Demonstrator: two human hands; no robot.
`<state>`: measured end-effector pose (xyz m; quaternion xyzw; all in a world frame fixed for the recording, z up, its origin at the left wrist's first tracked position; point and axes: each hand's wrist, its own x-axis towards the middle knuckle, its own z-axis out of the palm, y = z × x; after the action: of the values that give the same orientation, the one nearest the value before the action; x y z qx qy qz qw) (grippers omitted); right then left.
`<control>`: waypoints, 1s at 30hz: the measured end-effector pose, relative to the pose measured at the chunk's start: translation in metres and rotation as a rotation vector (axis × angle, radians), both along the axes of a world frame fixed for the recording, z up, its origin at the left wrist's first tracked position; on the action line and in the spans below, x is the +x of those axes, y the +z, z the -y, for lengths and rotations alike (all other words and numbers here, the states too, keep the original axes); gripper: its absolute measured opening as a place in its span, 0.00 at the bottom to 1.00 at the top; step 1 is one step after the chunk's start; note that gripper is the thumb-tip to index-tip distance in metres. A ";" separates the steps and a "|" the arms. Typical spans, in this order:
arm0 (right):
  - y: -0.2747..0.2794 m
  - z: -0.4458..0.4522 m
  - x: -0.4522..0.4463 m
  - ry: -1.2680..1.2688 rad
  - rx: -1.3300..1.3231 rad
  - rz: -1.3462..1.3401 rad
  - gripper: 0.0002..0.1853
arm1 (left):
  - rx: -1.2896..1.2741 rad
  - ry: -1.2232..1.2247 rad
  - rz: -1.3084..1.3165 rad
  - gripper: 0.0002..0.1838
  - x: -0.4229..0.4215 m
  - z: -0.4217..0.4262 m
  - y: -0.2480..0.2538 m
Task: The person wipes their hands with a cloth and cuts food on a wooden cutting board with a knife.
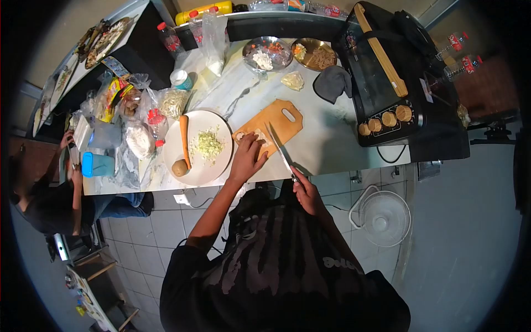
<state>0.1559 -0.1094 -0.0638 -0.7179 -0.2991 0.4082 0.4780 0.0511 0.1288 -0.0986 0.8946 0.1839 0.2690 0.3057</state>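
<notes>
Two hands, near the middle of the bench's [337,145] front edge. Left hand [249,155]: thumb apart from the fingers, fingertips on pale pieces [262,138] at the near-left end of one wooden board [276,119]. Right hand [304,191]: closed round the handle of one knife [282,150], blade slanting across the board's right side. One plate [193,172], left along the front edge: carrot [185,141], chopped pale-green heap [209,145].

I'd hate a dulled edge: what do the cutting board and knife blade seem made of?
Cutting board: probably wood, smooth-looking, from its even orange-tan colour, though plastic is possible. Knife blade: smooth metal, likely steel, from its silvery shine.
</notes>
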 end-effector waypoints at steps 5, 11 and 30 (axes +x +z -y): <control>0.000 0.001 -0.002 -0.018 -0.005 -0.103 0.27 | -0.034 0.019 -0.020 0.22 -0.004 0.000 0.000; 0.005 -0.009 -0.007 0.021 0.044 -0.064 0.29 | -0.001 -0.122 -0.065 0.24 -0.011 -0.015 0.007; 0.007 -0.025 0.011 0.082 -0.036 0.230 0.27 | 0.159 -0.112 -0.185 0.25 -0.007 -0.012 0.002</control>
<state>0.1668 -0.0845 -0.0564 -0.7557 -0.3738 0.3476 0.4103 0.0436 0.1413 -0.0962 0.9459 0.1393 0.1816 0.2300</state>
